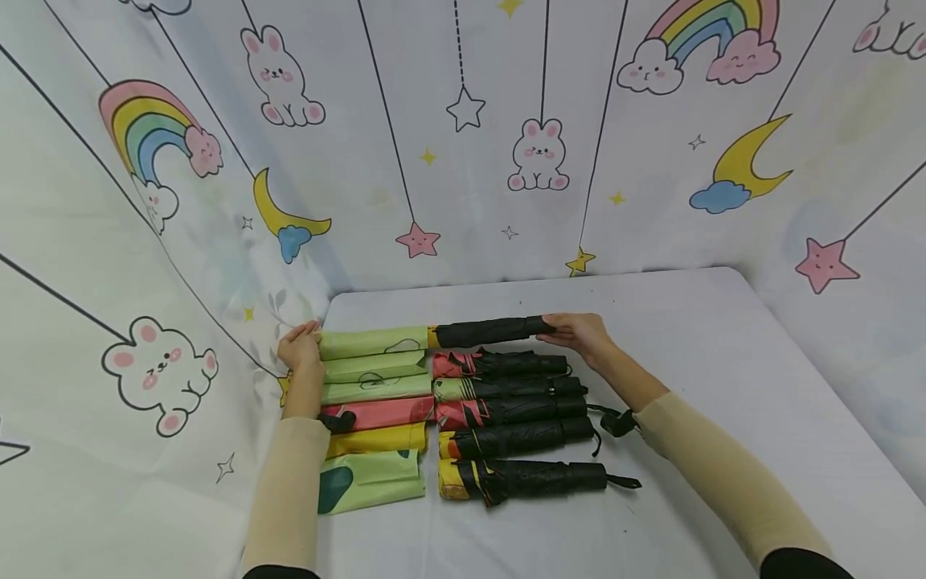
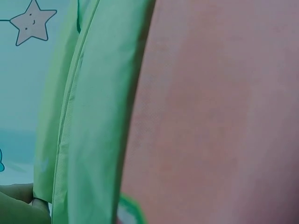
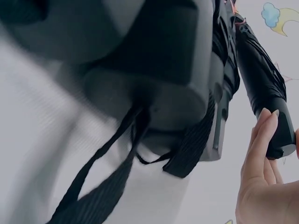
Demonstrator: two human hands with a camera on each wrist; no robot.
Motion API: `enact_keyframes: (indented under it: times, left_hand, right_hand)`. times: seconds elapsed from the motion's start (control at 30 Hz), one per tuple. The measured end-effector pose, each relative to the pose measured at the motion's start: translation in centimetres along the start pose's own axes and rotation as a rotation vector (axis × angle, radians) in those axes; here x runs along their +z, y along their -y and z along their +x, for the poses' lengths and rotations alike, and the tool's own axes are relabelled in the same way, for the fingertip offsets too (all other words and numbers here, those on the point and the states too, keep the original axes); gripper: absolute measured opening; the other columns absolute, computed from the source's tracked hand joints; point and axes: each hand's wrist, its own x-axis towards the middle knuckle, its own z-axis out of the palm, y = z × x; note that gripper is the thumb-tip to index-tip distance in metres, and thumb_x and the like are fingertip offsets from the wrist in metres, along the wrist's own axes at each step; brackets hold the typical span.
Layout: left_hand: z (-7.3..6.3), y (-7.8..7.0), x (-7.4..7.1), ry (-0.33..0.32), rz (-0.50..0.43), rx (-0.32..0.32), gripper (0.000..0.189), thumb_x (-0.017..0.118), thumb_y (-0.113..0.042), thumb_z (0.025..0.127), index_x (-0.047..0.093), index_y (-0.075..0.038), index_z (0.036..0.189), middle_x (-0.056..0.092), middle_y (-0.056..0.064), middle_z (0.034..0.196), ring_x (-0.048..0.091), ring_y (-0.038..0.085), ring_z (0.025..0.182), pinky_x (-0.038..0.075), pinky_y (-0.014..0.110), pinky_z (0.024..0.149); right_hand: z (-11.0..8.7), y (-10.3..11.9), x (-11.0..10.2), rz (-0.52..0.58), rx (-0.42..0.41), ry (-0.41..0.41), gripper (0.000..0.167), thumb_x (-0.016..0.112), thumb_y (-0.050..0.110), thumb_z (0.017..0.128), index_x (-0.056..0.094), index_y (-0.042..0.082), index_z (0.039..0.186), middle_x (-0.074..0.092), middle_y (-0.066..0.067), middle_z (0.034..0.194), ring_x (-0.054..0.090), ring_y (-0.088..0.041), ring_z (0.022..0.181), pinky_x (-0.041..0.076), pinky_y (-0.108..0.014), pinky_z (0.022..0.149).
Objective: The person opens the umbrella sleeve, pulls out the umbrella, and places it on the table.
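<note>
At the back of the table, my left hand [image 1: 300, 350] pinches the outer end of a light green umbrella sleeve [image 1: 372, 343]; in the left wrist view its fingers [image 2: 21, 200] appear at the sleeve's lower end. A folded umbrella [image 1: 492, 330], black with a yellow-orange edge, lies in line with that sleeve, the two meeting end to end. My right hand [image 1: 582, 334] holds the umbrella's black handle end, fingers and thumb on either side of the handle [image 3: 281, 135] in the right wrist view.
Nearer lie more sleeves in a column: green [image 1: 376, 368], red [image 1: 383, 414], yellow [image 1: 379, 440] and a front green one [image 1: 387, 482]. Beside them are several folded black umbrellas [image 1: 535, 478], some with wrist straps [image 1: 622, 482]. A patterned cloth wall [image 1: 477, 201] stands behind the white table [image 1: 723, 362].
</note>
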Motion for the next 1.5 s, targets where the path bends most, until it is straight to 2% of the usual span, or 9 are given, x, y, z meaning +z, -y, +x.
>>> enact_keyframes:
  times: [0.2,0.4,0.63,0.77,0.9,1.1,1.23,1.37,1.5]
  left_hand:
    - [0.0,-0.1,-0.2,0.017,0.026,-0.004,0.036,0.054,0.015,0.096,0.056,0.0,0.129,0.064,0.02,0.14,0.062,0.027,0.131,0.041,0.018,0.063]
    - [0.1,0.0,-0.1,0.026,0.03,0.011,0.033,0.053,0.014,0.098,0.057,0.002,0.129,0.065,0.022,0.138,0.065,0.026,0.126,0.044,0.016,0.062]
    - [0.2,0.0,-0.4,0.033,0.069,0.02,0.027,0.049,0.006,0.105,0.057,0.002,0.13,0.066,0.021,0.138,0.07,0.013,0.102,0.047,0.015,0.063]
    - [0.3,-0.1,-0.3,0.031,0.06,0.03,0.029,0.047,0.007,0.105,0.055,0.005,0.133,0.065,0.022,0.138,0.07,0.019,0.11,0.048,0.014,0.064]
    - [0.3,0.0,-0.1,0.038,0.052,0.024,0.029,0.046,0.008,0.104,0.053,0.005,0.131,0.064,0.024,0.139,0.066,0.027,0.123,0.045,0.013,0.06]
    - [0.3,0.3,0.2,0.054,0.073,0.021,0.036,0.046,0.012,0.101,0.051,0.006,0.136,0.063,0.023,0.14,0.065,0.025,0.123,0.042,0.012,0.057]
    - [0.0,0.2,0.1,0.083,0.119,0.01,0.036,0.045,0.008,0.103,0.05,0.003,0.138,0.063,0.019,0.142,0.063,0.022,0.125,0.038,0.012,0.054]
    - [-0.5,0.4,-0.1,0.106,0.197,0.08,0.034,0.042,0.011,0.101,0.05,0.003,0.134,0.061,0.021,0.142,0.058,0.028,0.131,0.045,0.013,0.065]
    - [-0.8,0.5,-0.3,0.116,0.307,0.215,0.033,0.044,0.013,0.097,0.05,0.005,0.128,0.06,0.023,0.137,0.054,0.034,0.131,0.051,0.023,0.094]
  right_hand:
    - [0.2,-0.3,-0.9,-0.011,0.01,-0.012,0.039,0.076,0.009,0.096,0.064,-0.011,0.127,0.078,-0.01,0.104,0.078,-0.028,0.094,0.056,-0.046,0.099]
    - [0.0,-0.5,-1.4,-0.033,0.014,-0.019,0.048,0.075,0.009,0.097,0.057,-0.015,0.134,0.077,-0.011,0.105,0.078,-0.027,0.093,0.06,-0.039,0.093]
    - [0.1,-0.8,-2.1,-0.384,-0.01,0.011,0.055,0.071,0.032,0.101,0.06,-0.001,0.143,0.066,-0.018,0.139,0.074,-0.023,0.111,0.052,-0.047,0.108]
    - [0.4,-0.9,-2.1,-0.561,-0.05,0.048,0.051,0.067,0.036,0.104,0.062,0.004,0.144,0.061,-0.021,0.144,0.068,-0.033,0.122,0.047,-0.055,0.111]
    - [0.4,-1.0,-1.9,-0.642,-0.027,0.044,0.045,0.068,0.029,0.103,0.066,0.005,0.14,0.062,-0.021,0.142,0.066,-0.035,0.122,0.048,-0.053,0.111]
    - [0.0,-1.2,-1.8,-0.739,0.012,0.021,0.041,0.069,0.027,0.101,0.069,0.008,0.138,0.064,-0.019,0.142,0.071,-0.03,0.108,0.049,-0.054,0.109]
    - [0.0,-1.4,-1.8,-0.754,0.002,0.0,0.04,0.07,0.031,0.1,0.071,0.01,0.135,0.064,-0.018,0.141,0.069,-0.031,0.112,0.05,-0.052,0.106]
    - [0.0,-1.7,-1.7,-0.775,-0.044,-0.035,0.04,0.07,0.035,0.1,0.073,0.011,0.132,0.068,-0.017,0.135,0.069,-0.032,0.112,0.054,-0.049,0.1]
    - [-0.4,-1.9,-1.1,-0.87,-0.161,-0.1,0.037,0.071,0.036,0.1,0.076,0.011,0.127,0.073,-0.017,0.125,0.069,-0.035,0.109,0.057,-0.051,0.092]
